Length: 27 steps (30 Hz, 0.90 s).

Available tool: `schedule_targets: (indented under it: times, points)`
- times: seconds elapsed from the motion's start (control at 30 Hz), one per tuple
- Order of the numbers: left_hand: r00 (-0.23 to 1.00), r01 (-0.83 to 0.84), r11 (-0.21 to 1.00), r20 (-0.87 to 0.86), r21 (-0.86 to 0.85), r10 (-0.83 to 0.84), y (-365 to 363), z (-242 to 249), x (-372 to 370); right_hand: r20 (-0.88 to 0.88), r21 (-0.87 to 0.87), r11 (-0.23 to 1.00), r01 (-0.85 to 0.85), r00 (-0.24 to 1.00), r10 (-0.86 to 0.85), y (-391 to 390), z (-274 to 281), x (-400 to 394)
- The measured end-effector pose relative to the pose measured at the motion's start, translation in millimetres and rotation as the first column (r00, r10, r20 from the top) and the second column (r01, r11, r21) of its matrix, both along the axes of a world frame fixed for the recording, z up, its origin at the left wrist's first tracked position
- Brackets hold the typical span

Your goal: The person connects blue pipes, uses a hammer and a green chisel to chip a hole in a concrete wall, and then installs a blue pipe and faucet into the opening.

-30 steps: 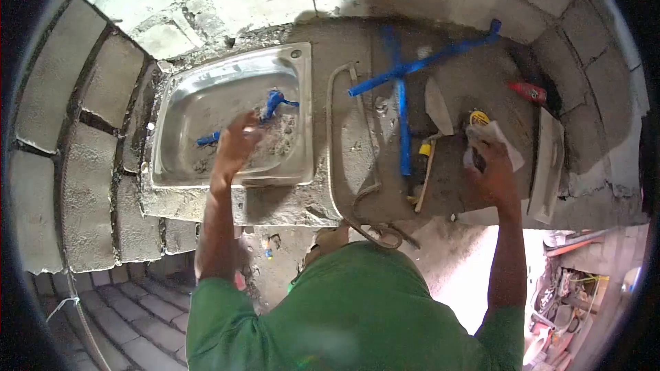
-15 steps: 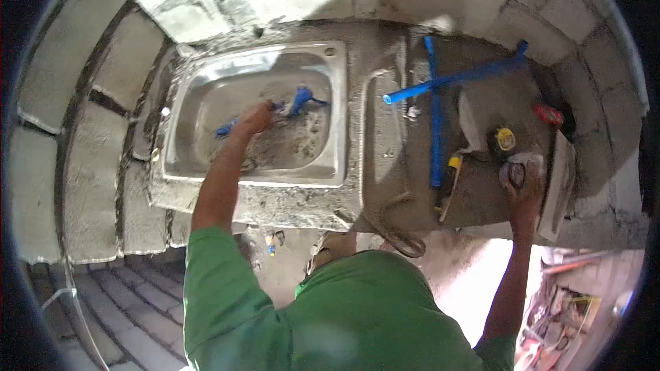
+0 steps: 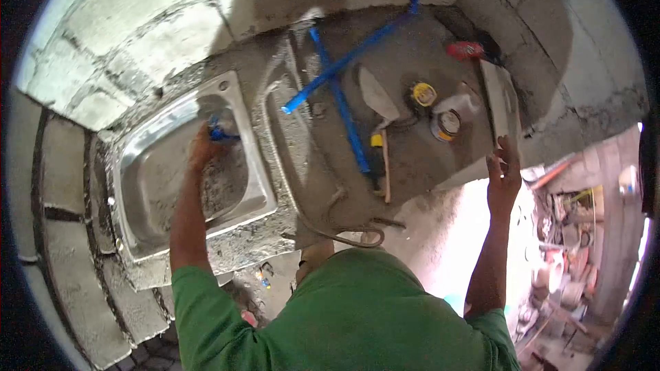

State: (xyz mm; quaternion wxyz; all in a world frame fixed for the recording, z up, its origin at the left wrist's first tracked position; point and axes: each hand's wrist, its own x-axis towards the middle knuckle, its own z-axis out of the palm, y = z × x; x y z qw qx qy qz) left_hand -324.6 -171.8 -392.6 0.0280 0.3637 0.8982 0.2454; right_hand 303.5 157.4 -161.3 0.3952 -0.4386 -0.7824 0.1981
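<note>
Two hands at work, apart. Left hand (image 3: 201, 145) at the blue piece (image 3: 218, 130) inside the sink (image 3: 264, 200); cannot tell whether gripped. Right hand (image 3: 505, 177) at near end of board (image 3: 500, 99), fingers bent, grip unclear. Tape measure (image 3: 423, 94) beside trowel (image 3: 377, 94).

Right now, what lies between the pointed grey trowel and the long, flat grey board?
Between trowel and board, the head view shows a yellow-faced tape measure and a small round item, perhaps a tape roll.
</note>
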Motion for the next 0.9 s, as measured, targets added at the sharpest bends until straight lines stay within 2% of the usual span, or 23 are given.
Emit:
schedule_targets:
  times: [0.07,0.13,0.2,0.27,0.33,0.4,0.47,0.53,0.57,0.6,0.67,0.7,0.77,0.8,0.83,0.87,0.9]
  points:
    - [0.966,0.064,0.991,0.243,0.121,-0.092,-8,49,6,-0.034,0.008,0.999,0.033,0.999,-0.033,-3,2,16]
    - [0.934,-0.007,0.999,0.357,0.032,-0.005,-29,77,-25,-0.072,0.011,0.998,0.058,0.996,-0.057,-6,0,32]
    - [0.838,-0.113,0.954,0.543,0.278,-0.059,-25,191,34,-0.132,0.017,0.987,0.160,0.979,-0.156,-9,-3,49]
    - [0.898,-0.034,0.858,0.393,0.512,-0.199,-2,257,85,-0.151,-0.016,0.982,0.188,0.971,-0.188,-17,-2,56]
    - [0.749,0.000,0.800,0.529,0.601,-0.398,29,305,130,-0.252,-0.181,0.963,0.202,0.937,-0.244,-24,-2,53]
    - [0.649,-0.024,0.796,0.615,0.605,-0.448,76,319,169,-0.293,-0.248,0.952,0.177,0.923,-0.248,-24,-14,52]
    - [0.492,0.029,0.788,0.677,0.615,-0.547,134,326,204,-0.290,-0.294,0.941,0.165,0.923,-0.253,-39,-12,39]
    - [0.197,0.139,0.749,0.723,0.648,-0.662,200,307,219,-0.320,-0.270,0.960,0.077,0.933,-0.165,-48,-23,45]
    - [0.481,0.543,0.493,0.229,0.680,-0.846,240,264,205,-0.316,-0.297,0.953,0.068,0.934,-0.165,-52,-27,52]
    - [0.433,0.870,0.272,-0.373,0.411,-0.821,280,225,193,-0.312,-0.323,0.944,0.061,0.935,-0.167,-57,-32,60]
    - [0.430,0.840,0.398,-0.004,0.370,-0.903,346,213,216,-0.326,-0.393,0.912,0.117,0.910,-0.257,-74,-28,69]
    - [0.411,0.846,0.382,0.001,0.371,-0.911,373,206,223,-0.302,-0.413,0.896,0.163,0.904,-0.303,-80,-33,80]
    - [0.599,0.758,0.417,-0.283,0.501,-0.749,411,193,237,-0.257,-0.436,0.864,0.252,0.886,-0.387,-92,-40,104]
    - [0.588,0.763,0.411,-0.274,0.499,-0.761,404,212,249,-0.233,-0.441,0.847,0.296,0.874,-0.427,-100,-43,117]
    - [0.696,0.515,0.606,0.117,0.606,-0.708,387,253,265,-0.272,-0.446,0.843,0.302,0.851,-0.449,-106,-57,136]
    - [0.662,0.234,0.787,0.499,0.571,-0.560,379,272,278,-0.280,-0.456,0.819,0.347,0.818,-0.502,-114,-56,143]
    - [0.667,0.403,0.738,0.379,0.541,-0.641,380,263,263,-0.321,-0.478,0.807,0.346,0.787,-0.528,-121,-68,161]
